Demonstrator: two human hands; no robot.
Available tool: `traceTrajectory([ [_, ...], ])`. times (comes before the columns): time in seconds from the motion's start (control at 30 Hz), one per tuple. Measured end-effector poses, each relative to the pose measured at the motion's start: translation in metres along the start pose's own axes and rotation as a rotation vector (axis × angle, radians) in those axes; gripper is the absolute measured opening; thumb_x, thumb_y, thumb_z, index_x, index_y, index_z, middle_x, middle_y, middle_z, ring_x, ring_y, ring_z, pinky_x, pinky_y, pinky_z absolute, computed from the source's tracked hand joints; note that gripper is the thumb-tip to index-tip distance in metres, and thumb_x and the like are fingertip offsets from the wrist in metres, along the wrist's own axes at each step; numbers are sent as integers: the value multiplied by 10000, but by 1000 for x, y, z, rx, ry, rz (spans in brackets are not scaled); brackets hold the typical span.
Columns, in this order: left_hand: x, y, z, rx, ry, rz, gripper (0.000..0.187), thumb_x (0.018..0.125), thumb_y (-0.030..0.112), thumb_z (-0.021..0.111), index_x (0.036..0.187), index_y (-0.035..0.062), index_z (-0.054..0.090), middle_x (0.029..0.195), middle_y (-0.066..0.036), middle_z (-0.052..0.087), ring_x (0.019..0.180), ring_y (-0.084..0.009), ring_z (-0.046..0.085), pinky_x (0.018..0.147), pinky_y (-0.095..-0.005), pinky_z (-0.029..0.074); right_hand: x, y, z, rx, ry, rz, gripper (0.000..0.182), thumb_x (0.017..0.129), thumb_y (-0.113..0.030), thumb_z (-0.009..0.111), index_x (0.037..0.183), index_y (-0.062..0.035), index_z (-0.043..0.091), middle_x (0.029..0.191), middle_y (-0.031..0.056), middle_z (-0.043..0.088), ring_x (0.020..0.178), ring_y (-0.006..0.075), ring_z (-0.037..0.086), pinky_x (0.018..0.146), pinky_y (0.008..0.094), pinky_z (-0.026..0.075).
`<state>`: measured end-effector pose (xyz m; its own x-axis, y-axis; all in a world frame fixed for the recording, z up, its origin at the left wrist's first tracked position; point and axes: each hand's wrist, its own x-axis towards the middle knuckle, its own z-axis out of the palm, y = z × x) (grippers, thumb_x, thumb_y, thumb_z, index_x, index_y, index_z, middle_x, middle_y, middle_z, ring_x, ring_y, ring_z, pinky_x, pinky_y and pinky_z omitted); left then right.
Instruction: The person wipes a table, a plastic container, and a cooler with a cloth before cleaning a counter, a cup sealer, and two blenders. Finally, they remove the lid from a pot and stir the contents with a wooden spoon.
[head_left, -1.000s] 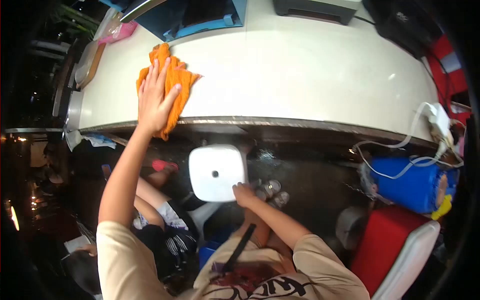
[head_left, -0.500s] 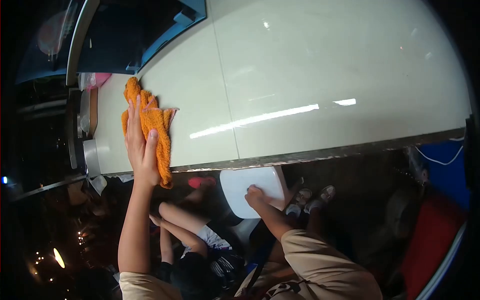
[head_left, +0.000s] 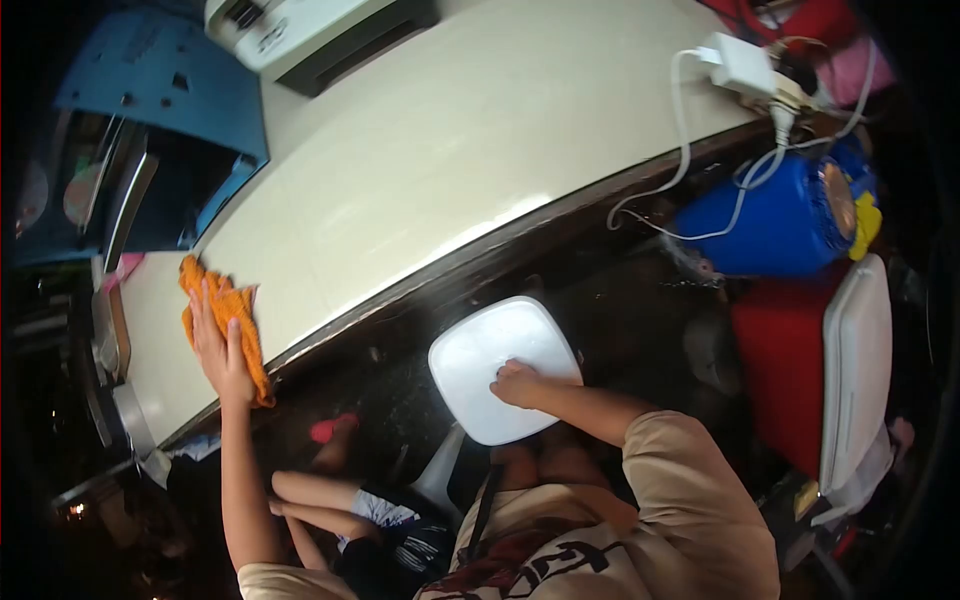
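My left hand (head_left: pixel 219 352) lies with its fingers stretched out flat on an orange cloth (head_left: pixel 240 310). The bunched cloth rests at the left end of the pale tabletop (head_left: pixel 400 170), and one corner hangs over the front edge. Below that edge is a white plastic stool (head_left: pixel 470 350) with a rounded square seat. My right hand (head_left: pixel 516 384) is closed at the middle of this seat, its fingertips tucked in and partly hidden.
A blue cabinet-like appliance (head_left: pixel 215 100) and a white machine (head_left: pixel 330 35) stand on the table. White cables and an adapter (head_left: pixel 742 65) hang near a blue bin (head_left: pixel 760 220). A red-and-white box (head_left: pixel 860 360) stands right. Another person (head_left: pixel 350 500) sits lower left.
The view has swung right and back, bringing in the white machine, cables and blue bin. My left hand stays on the cloth, and my right hand stays at the stool seat.
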<state>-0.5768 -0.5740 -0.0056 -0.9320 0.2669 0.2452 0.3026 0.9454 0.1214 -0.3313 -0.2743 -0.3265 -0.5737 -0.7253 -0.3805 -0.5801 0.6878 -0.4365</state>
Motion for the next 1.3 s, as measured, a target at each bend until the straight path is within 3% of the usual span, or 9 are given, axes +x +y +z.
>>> traceTrajectory([
  [0.47, 1, 0, 1, -37, -23, 13, 572, 942, 361, 361, 1420, 51, 312, 1491, -162, 255, 1391, -323, 189, 1121, -414, 116, -137, 198, 70, -185, 81, 380, 173, 809, -185, 495, 806, -135, 661, 849, 16, 649, 974, 163, 556, 891, 338, 375],
  [0.6, 0, -1, 1, -46, -33, 0, 592, 934, 393, 366, 1426, 69, 308, 1494, -163, 245, 1390, -338, 184, 1120, -417, 116, -154, 206, 68, -354, 33, 502, 208, 836, -194, 472, 816, -138, 672, 925, 24, 635, 994, 178, 534, 881, 335, 371],
  [0.73, -1, -5, 0, 36, -40, -36, 631, 935, 448, 355, 1449, 94, 258, 1505, -169, 209, 1388, -376, 160, 1108, -483, 115, -157, 160, 40, 14, 252, 738, 116, 806, -153, 546, 864, -90, 624, 972, 92, 586, 995, 268, 520, 850, 408, 411],
  [0.87, 3, -21, 18, 268, -94, -635, 678, 936, 541, 303, 1486, 193, 111, 1530, -144, 130, 1404, -357, 115, 1061, -619, 100, -187, 84, 24, 551, 395, 822, 227, 693, -131, 693, 856, -60, 552, 945, 138, 561, 976, 345, 508, 858, 460, 418],
  [0.97, 20, 21, 36, 307, -93, -784, 653, 957, 483, 291, 1470, 100, 162, 1517, -186, 143, 1402, -373, 104, 1087, -579, 94, -219, 37, 46, 692, 353, 807, 182, 707, -157, 702, 803, -79, 569, 881, 124, 587, 959, 328, 523, 858, 448, 418],
  [1.03, 28, 85, 46, 280, -66, -506, 632, 966, 444, 294, 1464, 74, 173, 1517, -187, 142, 1407, -352, 98, 1103, -547, 94, -237, 5, 33, 801, 190, 892, 164, 720, -180, 705, 793, -80, 597, 869, 118, 611, 953, 318, 540, 856, 443, 424],
  [1.13, 54, 205, 39, 143, -41, -199, 623, 956, 369, 361, 1452, 34, 188, 1507, -211, 154, 1403, -352, 124, 1118, -503, 105, -245, -12, 14, 810, 318, 836, 169, 741, -182, 702, 829, -63, 622, 863, 119, 630, 879, 291, 589, 795, 402, 465],
  [1.23, 95, 285, 48, 56, -32, 54, 652, 932, 386, 388, 1430, -4, 230, 1493, -225, 188, 1399, -355, 140, 1125, -494, 96, -231, 9, -52, 1070, 678, 856, 149, 765, -156, 688, 840, -47, 620, 827, 115, 637, 777, 255, 622, 721, 349, 492],
  [1.3, 125, 330, 56, -86, -49, 272, 650, 924, 385, 395, 1427, 0, 247, 1491, -219, 202, 1396, -358, 149, 1127, -482, 109, -227, 20, -122, 911, 944, 892, 92, 812, -96, 661, 853, -34, 607, 800, 76, 650, 755, 166, 631, 691, 283, 492],
])
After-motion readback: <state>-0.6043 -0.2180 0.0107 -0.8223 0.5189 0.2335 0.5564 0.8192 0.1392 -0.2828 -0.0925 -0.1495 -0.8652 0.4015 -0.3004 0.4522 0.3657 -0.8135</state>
